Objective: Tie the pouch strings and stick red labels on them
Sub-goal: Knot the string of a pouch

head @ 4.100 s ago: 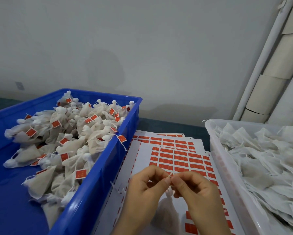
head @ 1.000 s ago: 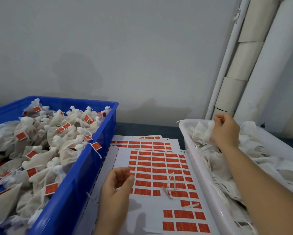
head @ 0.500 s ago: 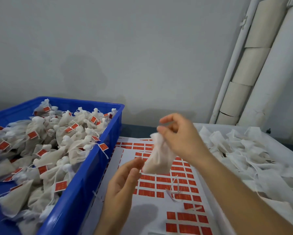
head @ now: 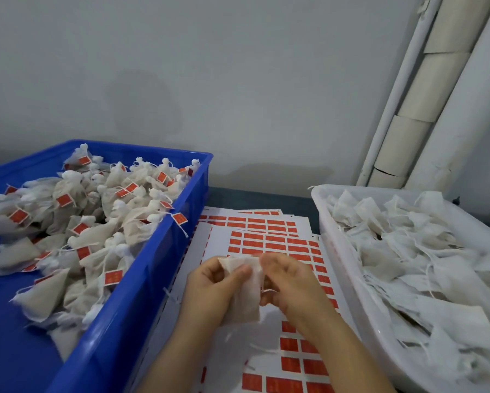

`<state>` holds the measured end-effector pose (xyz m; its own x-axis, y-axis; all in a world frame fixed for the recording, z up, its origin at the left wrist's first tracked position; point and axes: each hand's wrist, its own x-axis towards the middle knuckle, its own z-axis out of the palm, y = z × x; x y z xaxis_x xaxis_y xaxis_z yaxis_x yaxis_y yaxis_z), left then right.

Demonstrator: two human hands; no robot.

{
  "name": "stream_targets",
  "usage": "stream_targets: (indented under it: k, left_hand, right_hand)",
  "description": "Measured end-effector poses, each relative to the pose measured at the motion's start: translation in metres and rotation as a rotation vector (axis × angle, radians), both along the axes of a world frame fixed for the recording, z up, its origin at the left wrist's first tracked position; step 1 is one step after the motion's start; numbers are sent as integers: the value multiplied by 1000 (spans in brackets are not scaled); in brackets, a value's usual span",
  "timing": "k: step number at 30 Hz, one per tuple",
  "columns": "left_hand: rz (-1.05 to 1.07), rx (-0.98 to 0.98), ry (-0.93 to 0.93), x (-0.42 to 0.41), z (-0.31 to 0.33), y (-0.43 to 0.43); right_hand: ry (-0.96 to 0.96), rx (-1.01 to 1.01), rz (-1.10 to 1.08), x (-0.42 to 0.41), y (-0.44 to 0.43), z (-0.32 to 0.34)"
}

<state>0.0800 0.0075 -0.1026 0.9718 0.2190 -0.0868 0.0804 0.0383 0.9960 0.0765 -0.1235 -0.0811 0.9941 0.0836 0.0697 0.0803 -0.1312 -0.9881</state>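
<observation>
Small off-white cloth pouch (head: 245,290): it is held up between both hands, low in the middle of the view, above the label sheets and clear of both bins. The left hand (head: 209,290) has its fingers curled round the pouch's left side, with the thumb pressed on the cloth near the top edge. The right hand (head: 289,285) pinches the upper right edge with bent fingers, so both hands are closed on the same pouch.

Under the hands lie white backing sheets (head: 218,245) carrying rows of red rectangular labels (head: 269,242). Several sheets overlap and are spread flat on the dark surface (head: 252,198).

Just left of the sheets stands a blue plastic crate (head: 141,279). It holds a heap of tied pouches with red tags (head: 96,222). One tag hangs over its near rim.

Just right of the sheets stands a white plastic tray (head: 348,265), piled with flat untied pouches (head: 408,251) whose thin white strings trail loose.

Behind everything is a plain grey wall (head: 238,80). A white pipe (head: 394,109) and a beige wrapped duct (head: 416,114) run up the right corner.
</observation>
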Motion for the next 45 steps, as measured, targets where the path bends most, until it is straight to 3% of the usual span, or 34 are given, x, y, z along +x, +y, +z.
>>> stream_targets:
  k: [9,15,23,31,38,45]
  left_hand:
    - [-2,-29,83,5,-3,2]
    - [-124,86,-112,-4,-3,-4]
    - [-115,292,-240,-5,-7,-4]
    - [-132,459,-250,-3,-8,2]
    - [-168,489,-274,-4,-11,1]
    - [-184,460,-310,-5,-10,6]
  right_hand:
    - [-31,223,-141,-2,-8,-24]
    - [-56,175,-143,-7,0,-28]
    - [-128,69,-248,-11,4,-26]
    - [144,582,-281,-7,-1,-18]
    - [200,684,-330,-3,-5,-18]
    - [182,628,-342,-2,-4,-19]
